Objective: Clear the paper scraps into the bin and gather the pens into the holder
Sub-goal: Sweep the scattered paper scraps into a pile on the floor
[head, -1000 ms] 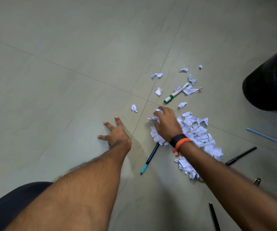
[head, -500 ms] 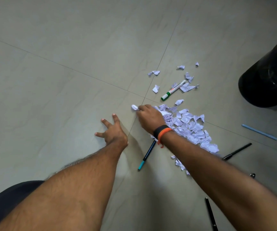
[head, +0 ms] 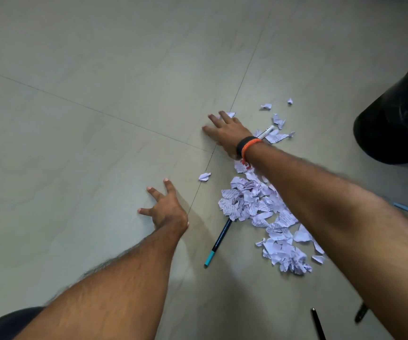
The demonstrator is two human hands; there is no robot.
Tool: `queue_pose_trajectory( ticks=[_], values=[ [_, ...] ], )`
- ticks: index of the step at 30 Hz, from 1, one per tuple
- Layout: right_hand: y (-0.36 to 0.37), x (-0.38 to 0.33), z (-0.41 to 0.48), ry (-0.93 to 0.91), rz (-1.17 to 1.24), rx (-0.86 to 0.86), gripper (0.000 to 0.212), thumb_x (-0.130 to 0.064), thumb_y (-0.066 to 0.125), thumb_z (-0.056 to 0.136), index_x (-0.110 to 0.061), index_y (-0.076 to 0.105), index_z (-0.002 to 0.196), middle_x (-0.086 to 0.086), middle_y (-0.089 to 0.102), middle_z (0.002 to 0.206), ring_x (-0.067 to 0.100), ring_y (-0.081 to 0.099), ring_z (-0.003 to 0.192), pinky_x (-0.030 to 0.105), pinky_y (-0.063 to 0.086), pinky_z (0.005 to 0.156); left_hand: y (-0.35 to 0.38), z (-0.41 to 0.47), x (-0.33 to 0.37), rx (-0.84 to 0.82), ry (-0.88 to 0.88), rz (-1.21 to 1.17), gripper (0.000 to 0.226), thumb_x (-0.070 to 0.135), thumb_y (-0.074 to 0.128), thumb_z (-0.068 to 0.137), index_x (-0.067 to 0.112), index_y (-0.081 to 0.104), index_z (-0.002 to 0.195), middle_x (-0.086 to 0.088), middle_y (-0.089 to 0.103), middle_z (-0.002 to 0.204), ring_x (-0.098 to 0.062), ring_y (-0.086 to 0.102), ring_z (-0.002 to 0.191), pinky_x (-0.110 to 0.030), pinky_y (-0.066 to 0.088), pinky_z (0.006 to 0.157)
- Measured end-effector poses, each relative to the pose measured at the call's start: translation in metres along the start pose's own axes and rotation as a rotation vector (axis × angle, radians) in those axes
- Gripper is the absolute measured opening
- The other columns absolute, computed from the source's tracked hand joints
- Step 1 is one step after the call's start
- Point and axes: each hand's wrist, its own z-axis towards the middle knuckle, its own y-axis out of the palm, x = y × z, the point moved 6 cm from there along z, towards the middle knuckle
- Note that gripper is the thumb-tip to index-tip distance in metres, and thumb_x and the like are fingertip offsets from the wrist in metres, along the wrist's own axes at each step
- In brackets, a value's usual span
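A heap of torn white paper scraps [head: 266, 212] lies on the tiled floor, partly under my right forearm. My right hand [head: 225, 133] is stretched far forward, fingers spread flat on the floor, touching a scrap [head: 230, 115] at its fingertips. A white marker [head: 266, 132] pokes out behind its wrist. One loose scrap [head: 204, 176] lies between my hands. My left hand [head: 167, 209] rests on the floor with fingers apart, holding nothing. A dark pen with a teal cap [head: 218, 241] lies beside the heap. The black bin [head: 399, 119] stands at the right.
More scraps [head: 277, 121] are scattered beyond the marker. A light blue pen [head: 405, 208] shows past my right forearm, and black pens [head: 318, 323] lie at the bottom right. My dark-clothed knee [head: 6, 322] fills the bottom left corner.
My right hand left the heap and reached forward and left, now flat on the floor at the far scraps. The single scrap it touched lies between the hands. The left hand stayed put.
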Motion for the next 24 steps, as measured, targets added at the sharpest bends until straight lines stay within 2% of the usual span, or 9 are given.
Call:
queue_pose_trajectory(
  ticks=[3,7,10,12,14,16,19,22,24],
  values=[
    [0.006,0.024,-0.001,0.04,-0.118,-0.048,0.076,-0.006,0.046,0.091,-0.027,0.007,0.152,0.006,0.005,0.162,0.032,0.001,0.149,0.061,0.016,0.114,0.003,0.005,-0.001,0.014,-0.009,-0.026,0.123,0.016,0.081,0.076,0.037,-0.016,0.149,-0.011,-0.016,0.16,-0.058,0.019,0.137,-0.052,0.047,0.094],
    [0.011,0.063,0.0,0.118,-0.139,-0.081,0.064,-0.01,0.036,0.097,-0.018,0.007,0.153,0.006,0.01,0.161,0.03,0.006,0.149,0.054,0.014,0.118,0.001,0.005,0.0,0.009,-0.02,0.0,0.127,0.018,0.083,0.074,0.036,-0.018,0.149,-0.014,-0.015,0.159,-0.056,0.025,0.137,-0.053,0.044,0.098],
    [0.01,0.095,-0.007,0.237,-0.103,-0.078,0.06,-0.017,0.048,0.095,-0.006,0.021,0.148,0.012,0.025,0.156,0.031,0.022,0.145,0.047,0.027,0.114,-0.001,0.002,0.002,-0.005,-0.012,0.031,0.131,0.02,0.084,0.071,0.033,-0.02,0.149,-0.019,-0.014,0.159,-0.051,0.036,0.134,-0.055,0.033,0.108],
    [0.008,0.113,-0.018,0.304,-0.042,-0.044,0.051,-0.02,0.056,0.091,-0.002,0.04,0.136,0.016,0.045,0.141,0.034,0.042,0.131,0.043,0.041,0.098,-0.002,0.001,0.002,-0.018,-0.012,0.024,0.134,0.021,0.086,0.069,0.033,-0.02,0.149,-0.019,-0.015,0.159,-0.05,0.036,0.133,-0.057,0.029,0.109],
    [0.006,0.125,-0.028,0.356,0.006,-0.033,0.031,-0.013,0.056,0.087,-0.003,0.057,0.116,0.016,0.059,0.122,0.035,0.056,0.113,0.038,0.046,0.079,-0.003,0.0,0.003,-0.018,-0.013,0.019,0.133,0.02,0.086,0.069,0.034,-0.02,0.149,-0.019,-0.015,0.159,-0.052,0.034,0.134,-0.057,0.029,0.109],
    [0.006,0.138,-0.031,0.397,0.053,0.027,0.021,-0.003,0.052,0.084,-0.004,0.063,0.102,0.016,0.061,0.114,0.036,0.058,0.108,0.04,0.05,0.078,-0.003,-0.001,0.003,-0.015,-0.012,0.017,0.132,0.02,0.085,0.07,0.034,-0.02,0.149,-0.018,-0.016,0.159,-0.053,0.032,0.135,-0.055,0.033,0.107],
    [0.006,0.164,-0.03,0.425,0.165,0.16,0.039,0.006,0.058,0.077,-0.004,0.055,0.114,0.018,0.048,0.131,0.037,0.045,0.121,0.045,0.05,0.09,-0.004,-0.003,0.004,-0.018,-0.015,0.017,0.131,0.023,0.085,0.07,0.035,-0.019,0.149,-0.016,-0.017,0.159,-0.054,0.028,0.136,-0.05,0.042,0.101],
    [0.014,0.185,-0.029,0.48,0.202,0.013,0.082,-0.001,0.072,0.073,-0.004,0.029,0.144,0.025,0.025,0.149,0.041,0.028,0.135,0.044,0.036,0.107,-0.005,-0.004,0.004,-0.016,-0.01,0.037,0.132,0.025,0.086,0.07,0.033,-0.019,0.149,-0.017,-0.016,0.159,-0.052,0.032,0.136,-0.048,0.04,0.103],
    [0.014,0.191,-0.027,0.501,0.281,-0.037,0.068,-0.006,0.063,0.083,0.001,0.029,0.142,0.026,0.032,0.144,0.042,0.036,0.131,0.044,0.036,0.104,-0.006,-0.005,0.004,-0.013,-0.005,0.032,0.132,0.026,0.086,0.07,0.033,-0.018,0.15,-0.018,-0.015,0.159,-0.051,0.032,0.136,-0.048,0.039,0.104]
  ],
)
